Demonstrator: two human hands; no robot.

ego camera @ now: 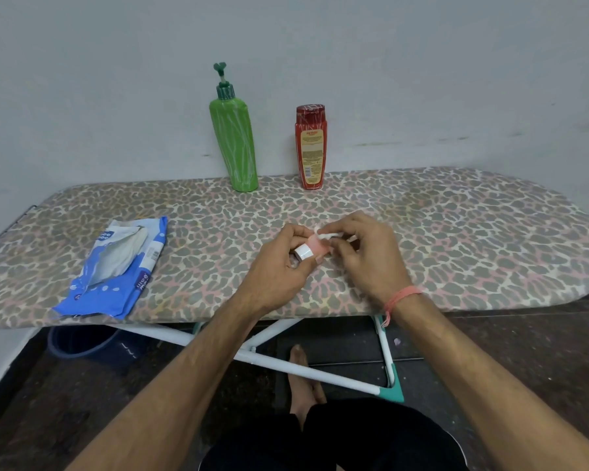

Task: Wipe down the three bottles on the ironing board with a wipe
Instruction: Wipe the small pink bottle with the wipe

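A small pink bottle [315, 249] with a white cap lies on its side in my left hand [281, 266], whose fingers curl round it just above the ironing board [456, 232]. My right hand [368, 253] pinches a white wipe [330, 234] against the bottle's far end. A tall green pump bottle [237, 144] and a red bottle [310, 147] stand upright at the board's back edge, against the wall.
An open blue pack of wipes [116, 266] lies at the board's left front. Beneath the board are its white legs [303, 368], a dark bucket [82, 341] at the left, and my bare foot [301, 379] on the dark floor.
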